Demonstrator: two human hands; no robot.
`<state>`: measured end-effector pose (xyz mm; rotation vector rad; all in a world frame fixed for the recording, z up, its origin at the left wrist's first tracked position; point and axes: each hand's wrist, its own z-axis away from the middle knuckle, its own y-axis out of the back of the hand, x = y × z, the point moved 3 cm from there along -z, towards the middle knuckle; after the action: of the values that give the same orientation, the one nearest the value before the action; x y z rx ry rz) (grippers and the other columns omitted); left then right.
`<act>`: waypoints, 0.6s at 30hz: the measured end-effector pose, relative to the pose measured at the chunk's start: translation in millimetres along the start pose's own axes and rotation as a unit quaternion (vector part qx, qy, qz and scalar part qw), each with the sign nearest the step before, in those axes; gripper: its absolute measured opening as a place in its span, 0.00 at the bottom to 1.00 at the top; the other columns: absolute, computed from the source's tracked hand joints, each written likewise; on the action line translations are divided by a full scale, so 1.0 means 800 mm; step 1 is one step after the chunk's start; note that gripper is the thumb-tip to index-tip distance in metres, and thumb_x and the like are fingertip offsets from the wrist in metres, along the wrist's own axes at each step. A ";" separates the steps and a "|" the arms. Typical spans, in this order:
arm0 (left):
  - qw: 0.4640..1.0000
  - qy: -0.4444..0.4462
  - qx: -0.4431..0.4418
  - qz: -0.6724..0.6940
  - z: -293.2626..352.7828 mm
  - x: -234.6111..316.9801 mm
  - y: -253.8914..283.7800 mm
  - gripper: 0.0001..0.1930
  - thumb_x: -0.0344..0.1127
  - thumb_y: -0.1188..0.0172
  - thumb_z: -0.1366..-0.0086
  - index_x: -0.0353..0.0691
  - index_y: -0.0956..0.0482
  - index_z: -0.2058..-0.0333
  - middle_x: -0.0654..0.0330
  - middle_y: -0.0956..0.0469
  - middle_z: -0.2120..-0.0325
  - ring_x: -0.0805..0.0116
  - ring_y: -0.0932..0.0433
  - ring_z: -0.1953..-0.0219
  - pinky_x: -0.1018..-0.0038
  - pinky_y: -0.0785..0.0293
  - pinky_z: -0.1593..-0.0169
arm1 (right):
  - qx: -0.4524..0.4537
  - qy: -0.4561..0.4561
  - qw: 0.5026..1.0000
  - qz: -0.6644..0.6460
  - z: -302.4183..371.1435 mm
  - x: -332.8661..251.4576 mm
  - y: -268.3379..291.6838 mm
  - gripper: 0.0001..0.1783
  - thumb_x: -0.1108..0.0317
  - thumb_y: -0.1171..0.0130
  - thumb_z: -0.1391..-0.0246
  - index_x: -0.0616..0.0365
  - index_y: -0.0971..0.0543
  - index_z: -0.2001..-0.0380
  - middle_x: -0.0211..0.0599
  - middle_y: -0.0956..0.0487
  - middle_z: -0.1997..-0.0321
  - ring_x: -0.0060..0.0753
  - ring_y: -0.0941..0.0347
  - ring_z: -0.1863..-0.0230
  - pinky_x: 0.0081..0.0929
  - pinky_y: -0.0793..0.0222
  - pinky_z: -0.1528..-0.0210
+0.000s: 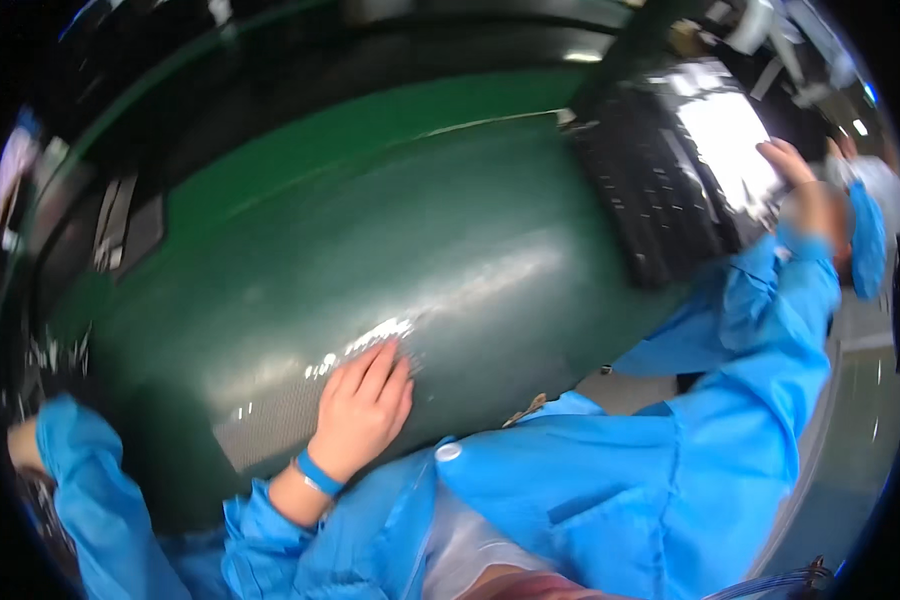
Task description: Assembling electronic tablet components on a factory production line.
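Note:
My left hand (pixel 362 402), with a blue band at the wrist, lies palm down on the green tabletop (pixel 300 260). Its fingers are stretched out and reach a shiny, glinting patch (pixel 385 330), too smeared to name. Beside that hand is a greyish, fine-patterned strip (pixel 270 428). Far out to the right, my right hand (pixel 792 168) is at the outer edge of a glossy black tray-like panel (pixel 650 180), whose surface carries a bright white glare. Some fingers extend over that edge; the others are hidden, so whether they grip it cannot be told.
At the left rim a neighbour's blue sleeve (pixel 85 450) and part of a hand show. Someone in a blue cap (pixel 868 240) is at the right rim. A dark flat object (pixel 135 230) lies at the far left. Motion smears much of the view.

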<state>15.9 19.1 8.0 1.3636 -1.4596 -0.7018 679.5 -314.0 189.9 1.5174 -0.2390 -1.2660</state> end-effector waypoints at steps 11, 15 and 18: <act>0.999 0.024 -0.007 -0.045 -0.004 0.000 -0.013 0.19 0.34 0.35 0.48 0.42 0.19 0.54 0.54 0.24 0.52 0.57 0.26 0.49 0.63 0.27 0.47 | -0.236 0.376 0.883 0.152 -0.027 -0.359 -0.370 0.33 0.45 0.36 0.50 0.68 0.24 0.58 0.38 0.26 0.62 0.28 0.30 0.59 0.29 0.34 0.59; 0.999 0.015 -0.019 -0.035 0.002 -0.004 -0.018 0.20 0.34 0.35 0.48 0.43 0.20 0.53 0.56 0.24 0.54 0.60 0.26 0.50 0.63 0.27 0.47 | -0.403 0.349 0.832 0.155 -0.013 -0.472 -0.543 0.25 0.51 0.31 0.50 0.66 0.19 0.64 0.45 0.18 0.68 0.34 0.23 0.66 0.33 0.29 0.64; 0.999 0.016 -0.006 -0.038 -0.012 0.002 -0.016 0.22 0.35 0.35 0.48 0.44 0.20 0.51 0.59 0.24 0.56 0.62 0.26 0.51 0.64 0.28 0.47 | -0.378 0.427 0.810 0.135 -0.025 -0.470 -0.586 0.29 0.46 0.31 0.52 0.66 0.19 0.63 0.48 0.17 0.67 0.39 0.22 0.66 0.36 0.28 0.63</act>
<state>29.9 17.1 0.6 1.4207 -1.3817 -0.7326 329.3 146.3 25.3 1.1296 0.5716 -0.2661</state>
